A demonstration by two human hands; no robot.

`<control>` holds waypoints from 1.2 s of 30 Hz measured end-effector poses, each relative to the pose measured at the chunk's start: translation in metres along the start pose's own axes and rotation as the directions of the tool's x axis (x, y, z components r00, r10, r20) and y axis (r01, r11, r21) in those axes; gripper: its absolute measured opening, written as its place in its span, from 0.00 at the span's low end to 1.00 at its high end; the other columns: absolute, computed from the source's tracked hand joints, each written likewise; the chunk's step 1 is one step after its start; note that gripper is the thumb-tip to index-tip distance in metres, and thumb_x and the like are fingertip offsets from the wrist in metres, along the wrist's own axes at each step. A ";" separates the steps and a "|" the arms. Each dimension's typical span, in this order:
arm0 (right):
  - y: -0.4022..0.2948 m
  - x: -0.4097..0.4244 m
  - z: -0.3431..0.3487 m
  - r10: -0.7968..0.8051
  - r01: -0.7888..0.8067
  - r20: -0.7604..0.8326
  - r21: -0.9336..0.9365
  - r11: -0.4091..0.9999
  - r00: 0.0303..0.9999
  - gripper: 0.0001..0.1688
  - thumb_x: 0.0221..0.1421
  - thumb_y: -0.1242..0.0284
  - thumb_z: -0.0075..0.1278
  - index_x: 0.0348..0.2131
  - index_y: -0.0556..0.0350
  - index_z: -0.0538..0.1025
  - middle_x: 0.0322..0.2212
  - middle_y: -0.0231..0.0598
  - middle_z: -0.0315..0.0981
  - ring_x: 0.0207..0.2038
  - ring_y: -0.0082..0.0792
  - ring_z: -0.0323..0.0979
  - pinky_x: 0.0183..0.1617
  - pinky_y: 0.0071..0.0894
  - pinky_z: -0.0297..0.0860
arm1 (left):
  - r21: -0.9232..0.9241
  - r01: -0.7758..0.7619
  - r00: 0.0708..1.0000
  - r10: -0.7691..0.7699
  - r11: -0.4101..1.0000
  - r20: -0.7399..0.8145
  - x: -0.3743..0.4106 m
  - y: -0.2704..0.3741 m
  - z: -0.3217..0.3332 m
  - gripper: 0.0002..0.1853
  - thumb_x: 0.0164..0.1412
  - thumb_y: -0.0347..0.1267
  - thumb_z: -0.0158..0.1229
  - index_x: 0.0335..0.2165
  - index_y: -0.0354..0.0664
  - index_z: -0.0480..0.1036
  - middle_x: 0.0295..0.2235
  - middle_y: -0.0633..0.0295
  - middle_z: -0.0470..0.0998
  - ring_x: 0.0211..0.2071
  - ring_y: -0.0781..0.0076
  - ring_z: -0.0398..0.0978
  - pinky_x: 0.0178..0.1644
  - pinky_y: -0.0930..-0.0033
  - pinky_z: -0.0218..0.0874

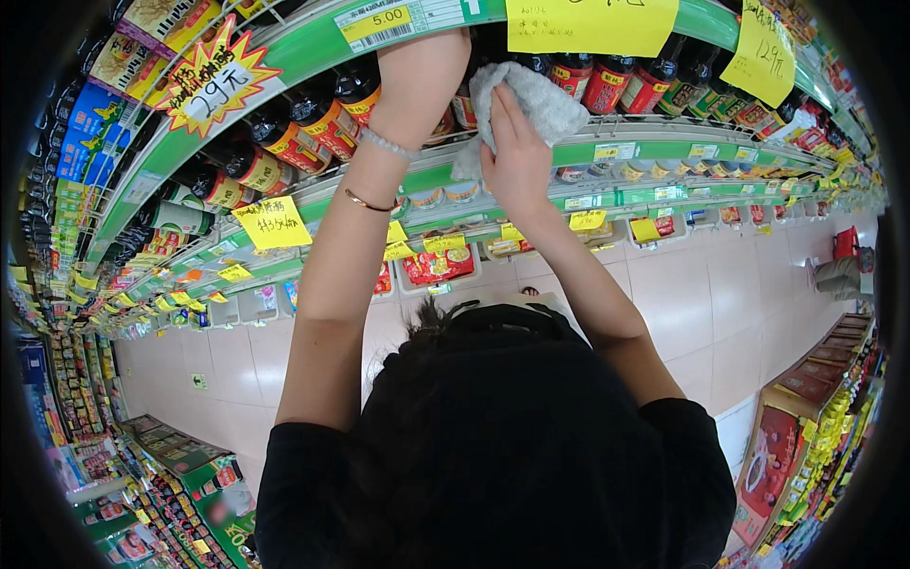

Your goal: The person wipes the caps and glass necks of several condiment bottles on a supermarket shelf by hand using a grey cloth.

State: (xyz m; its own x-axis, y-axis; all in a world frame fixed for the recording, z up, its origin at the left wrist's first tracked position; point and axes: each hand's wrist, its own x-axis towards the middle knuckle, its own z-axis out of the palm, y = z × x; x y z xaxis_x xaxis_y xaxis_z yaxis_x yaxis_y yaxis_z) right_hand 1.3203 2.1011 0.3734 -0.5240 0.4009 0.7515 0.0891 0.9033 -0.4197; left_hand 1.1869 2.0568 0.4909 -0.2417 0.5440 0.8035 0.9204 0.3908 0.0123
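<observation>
In the head view, my right hand (517,153) holds a crumpled grey-white cloth (533,96) with its fingers laid along it. The cloth rests against the front of a shelf of dark sauce bottles and drapes over the green shelf edge (590,149). My left hand (430,67) reaches into the same shelf, under the upper shelf's edge. Its fingers are hidden there, so what they touch cannot be seen. Orange-labelled bottles (323,128) stand left of my left wrist. Red-labelled bottles (608,82) stand to the right of the cloth.
A green upper shelf edge (291,71) with hanging yellow price signs (590,28) runs above my hands. Wire rails (640,126) border the shelf. Lower down are white bins of packets (439,267). A person's legs (839,277) show on the tiled floor (668,284) at right.
</observation>
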 end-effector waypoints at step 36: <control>0.015 -0.002 0.004 -0.204 0.205 0.230 0.018 0.979 0.952 0.34 0.36 0.83 0.50 0.48 0.46 0.76 0.47 0.29 0.74 0.35 0.35 0.78 0.34 0.32 0.75 | 0.001 -0.039 0.999 0.039 0.999 0.032 0.006 -0.003 0.005 0.08 0.54 0.27 0.55 0.33 0.36 0.75 0.28 0.49 0.76 0.30 0.49 0.74 0.35 0.54 0.66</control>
State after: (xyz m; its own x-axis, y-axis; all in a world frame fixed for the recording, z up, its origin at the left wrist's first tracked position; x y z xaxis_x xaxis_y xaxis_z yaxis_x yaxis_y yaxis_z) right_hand 1.3190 2.1135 0.3633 -0.7116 0.1621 0.6836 -0.0357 0.9634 -0.2657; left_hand 1.1807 2.0627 0.4928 -0.2154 0.5824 0.7838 0.9289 0.3699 -0.0196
